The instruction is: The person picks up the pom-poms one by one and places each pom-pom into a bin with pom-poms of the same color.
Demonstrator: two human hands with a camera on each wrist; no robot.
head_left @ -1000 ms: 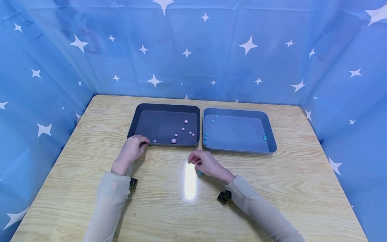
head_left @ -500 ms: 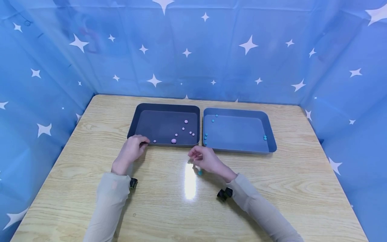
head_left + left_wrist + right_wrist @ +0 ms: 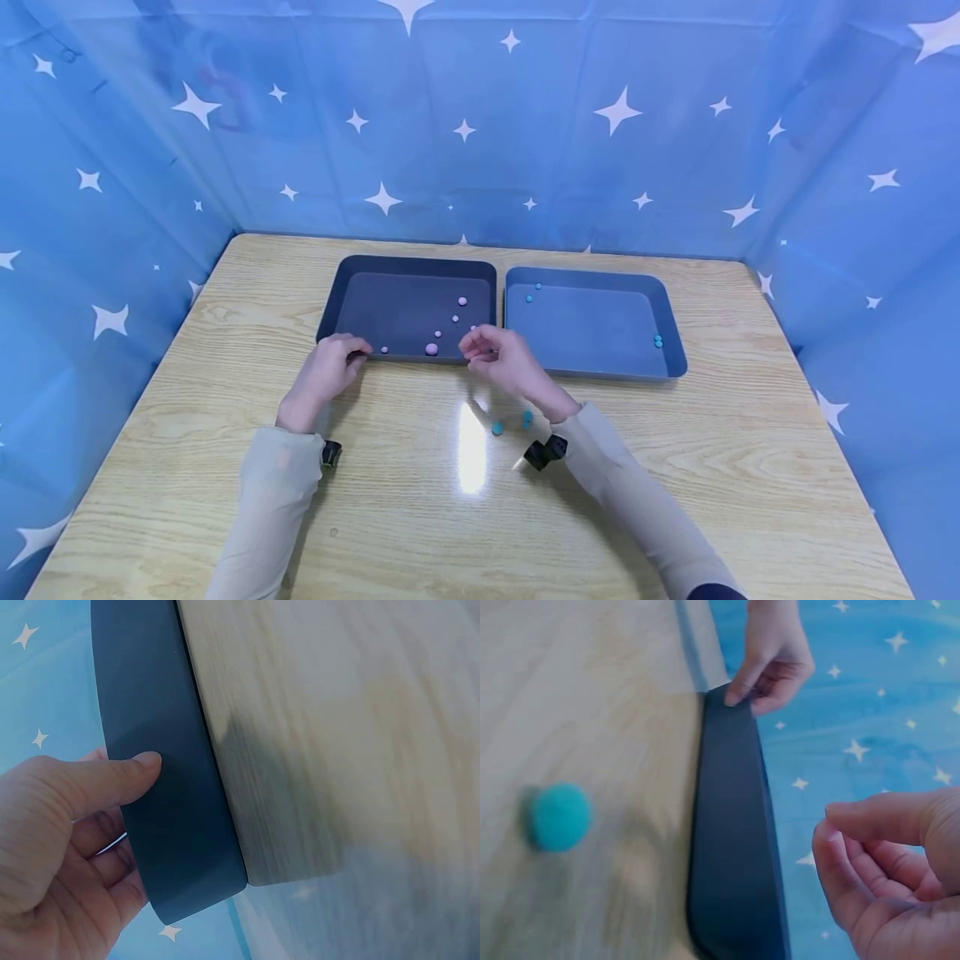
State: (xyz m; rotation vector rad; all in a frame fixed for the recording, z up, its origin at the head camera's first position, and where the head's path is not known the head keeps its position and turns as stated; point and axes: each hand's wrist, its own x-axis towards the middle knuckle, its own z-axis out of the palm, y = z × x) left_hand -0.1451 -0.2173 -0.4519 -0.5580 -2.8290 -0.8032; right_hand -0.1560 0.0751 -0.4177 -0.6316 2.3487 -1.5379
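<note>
- The dark tray (image 3: 397,304) lies flat on the table; pink balls (image 3: 432,349) rest on its floor, mostly in the right half and along the near wall. The largest is close to that near wall, and one is partly covered by the right hand.
- The left hand (image 3: 327,368) grips the dark tray at its near left corner: the thumb lies on the outer face of the wall, the other fingers bend in behind it.
- The right hand (image 3: 504,357) hangs over the near right corner of the dark tray. Its thumb and forefinger are nearly together, the other fingers curled; a pinkish spot shows at the tips, but I cannot tell whether it is a ball or skin.
- Teal balls (image 3: 497,428) lie in front of the dark tray, toward its right: one alone, and a close pair further right.
- The blue tray (image 3: 592,325) stands just beside the dark tray, on its right, with small teal balls near its far left corner and by its right wall.
- The wooden table (image 3: 405,517) extends all round the dark tray.
- A star-patterned blue curtain (image 3: 420,150) hangs behind the dark tray and to both sides.
</note>
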